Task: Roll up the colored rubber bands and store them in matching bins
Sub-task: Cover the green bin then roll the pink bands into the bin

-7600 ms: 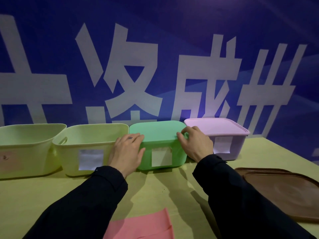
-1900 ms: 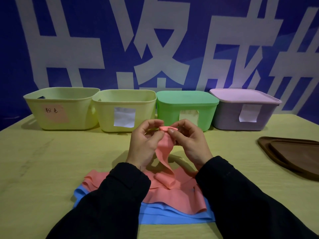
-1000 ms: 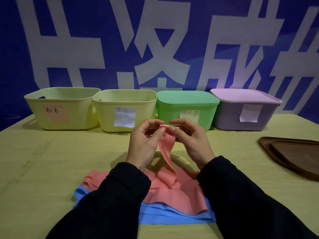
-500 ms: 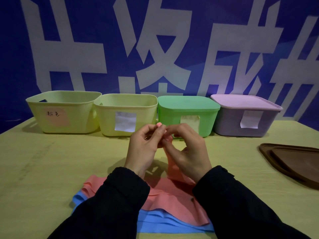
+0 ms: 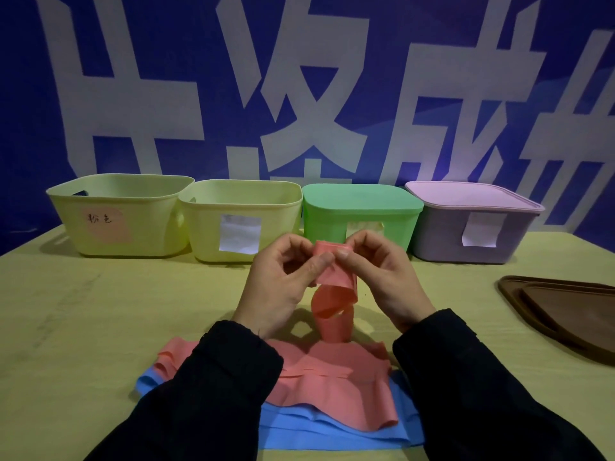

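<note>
Four bins in a row at the table's far edge: two open yellow ones, left bin (image 5: 116, 216) and second bin (image 5: 241, 219), then a lidded green bin (image 5: 361, 211) and a lidded purple bin (image 5: 472, 221). Two bands: pink band (image 5: 332, 287), blue band (image 5: 332, 434) flat under it. Left hand (image 5: 283, 287) and right hand (image 5: 382, 277) both pinch the pink band's rolled top end above the table (image 5: 83, 311); the rest hangs down onto the pile. Bare tabletop left and right of hands. Brown lids (image 5: 565, 314) stacked at right edge. Left bin's pink label reads "粉色"; the other three labels show no readable writing. Banner (image 5: 299, 78) behind has large white characters.
</note>
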The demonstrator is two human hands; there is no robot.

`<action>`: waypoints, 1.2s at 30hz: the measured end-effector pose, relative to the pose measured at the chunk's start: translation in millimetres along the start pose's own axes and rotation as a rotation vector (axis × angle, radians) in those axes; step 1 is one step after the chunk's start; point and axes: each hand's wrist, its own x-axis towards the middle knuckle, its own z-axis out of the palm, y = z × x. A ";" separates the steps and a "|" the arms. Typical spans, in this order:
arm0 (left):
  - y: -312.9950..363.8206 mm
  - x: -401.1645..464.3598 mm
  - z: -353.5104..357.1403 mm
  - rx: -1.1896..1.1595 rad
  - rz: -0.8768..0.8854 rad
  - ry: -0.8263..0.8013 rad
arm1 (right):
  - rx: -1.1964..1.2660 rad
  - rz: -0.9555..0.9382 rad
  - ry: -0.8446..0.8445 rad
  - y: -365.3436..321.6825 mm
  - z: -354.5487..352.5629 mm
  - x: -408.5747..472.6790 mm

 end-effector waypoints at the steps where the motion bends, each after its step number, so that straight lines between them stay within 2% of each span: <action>1: 0.3 0.1 -0.1 -0.012 0.006 0.006 | -0.001 0.002 0.007 -1.5 0.6 -1.1; 8: -0.2 -1.2 1.7 -0.016 -0.014 0.022 | 0.073 0.068 -0.006 -8.1 4.0 -3.7; 13: -4.2 -0.8 1.4 0.020 -0.031 0.049 | -0.106 0.000 -0.008 -3.3 6.5 -4.7; 15: -5.7 -1.7 2.3 0.074 -0.034 0.017 | -0.147 0.008 0.043 -1.7 9.6 -4.6; 18: -4.9 -2.8 3.6 0.035 -0.087 -0.022 | -0.173 0.017 0.062 -1.4 11.5 -5.3; 23: 1.8 -2.3 -0.1 -0.074 -0.054 0.040 | -0.014 0.077 0.040 -6.7 8.8 -4.8; 27: 3.9 -1.8 -0.9 -0.068 -0.042 0.007 | 0.054 0.160 0.033 -8.5 -0.1 -2.4; 32: 1.2 -0.5 -2.5 -0.057 -0.053 0.017 | 0.055 0.116 0.014 -9.2 -3.9 -1.4; 36: 0.9 -0.4 0.2 -0.019 -0.053 0.015 | -0.039 0.029 0.055 -9.2 -4.8 -0.9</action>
